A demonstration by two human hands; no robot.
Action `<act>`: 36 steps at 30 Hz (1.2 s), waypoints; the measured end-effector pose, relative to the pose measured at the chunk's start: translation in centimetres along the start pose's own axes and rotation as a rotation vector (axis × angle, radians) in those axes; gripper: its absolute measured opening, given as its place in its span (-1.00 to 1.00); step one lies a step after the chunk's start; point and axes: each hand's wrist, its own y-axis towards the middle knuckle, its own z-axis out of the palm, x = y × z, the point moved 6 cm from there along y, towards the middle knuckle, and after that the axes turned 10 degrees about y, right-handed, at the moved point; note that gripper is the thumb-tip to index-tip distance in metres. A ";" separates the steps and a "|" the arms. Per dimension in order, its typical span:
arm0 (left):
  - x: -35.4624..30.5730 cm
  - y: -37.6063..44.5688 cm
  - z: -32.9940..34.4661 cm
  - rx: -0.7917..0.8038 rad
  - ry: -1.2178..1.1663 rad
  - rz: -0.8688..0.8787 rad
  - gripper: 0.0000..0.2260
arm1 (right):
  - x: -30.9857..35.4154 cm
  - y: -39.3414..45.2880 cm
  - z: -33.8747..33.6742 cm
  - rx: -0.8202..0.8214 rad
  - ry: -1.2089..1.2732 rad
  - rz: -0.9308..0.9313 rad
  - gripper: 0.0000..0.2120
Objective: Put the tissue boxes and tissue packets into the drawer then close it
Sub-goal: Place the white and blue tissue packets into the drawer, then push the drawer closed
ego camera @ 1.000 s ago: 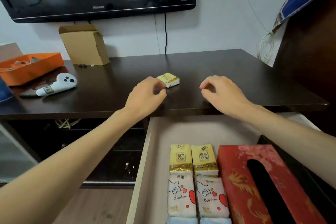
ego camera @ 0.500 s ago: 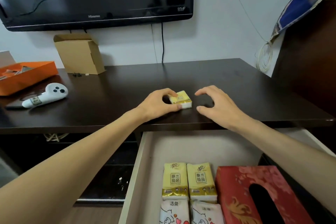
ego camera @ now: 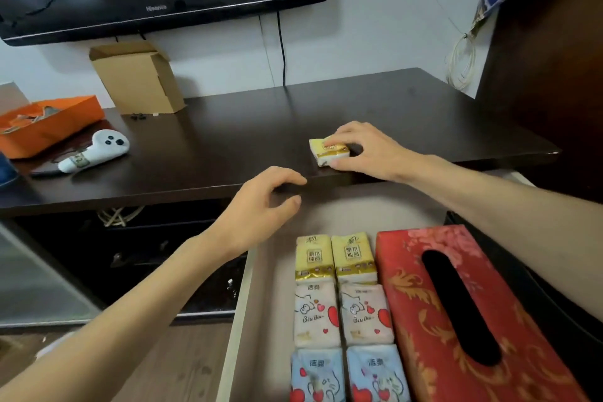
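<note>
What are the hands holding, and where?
The right hand grips the small yellow tissue packet by its right end, on the tabletop. The left hand holds nothing.

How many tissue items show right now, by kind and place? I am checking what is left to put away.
Yellow packets in the drawer: 2
White heart packets: 2
Blue packets: 2
Red tissue box: 1
Yellow packet on the tabletop, under the right hand: 1
Total: 8

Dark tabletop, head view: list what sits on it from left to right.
Orange box → white game controller → brown cardboard box → yellow tissue packet, held at the table's front edge in the right hand.
</note>
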 end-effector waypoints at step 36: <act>0.0 -7.9 6.1 0.152 0.410 0.049 -0.63 | 8.8 -19.9 5.4 0.406 -0.329 0.007 -0.67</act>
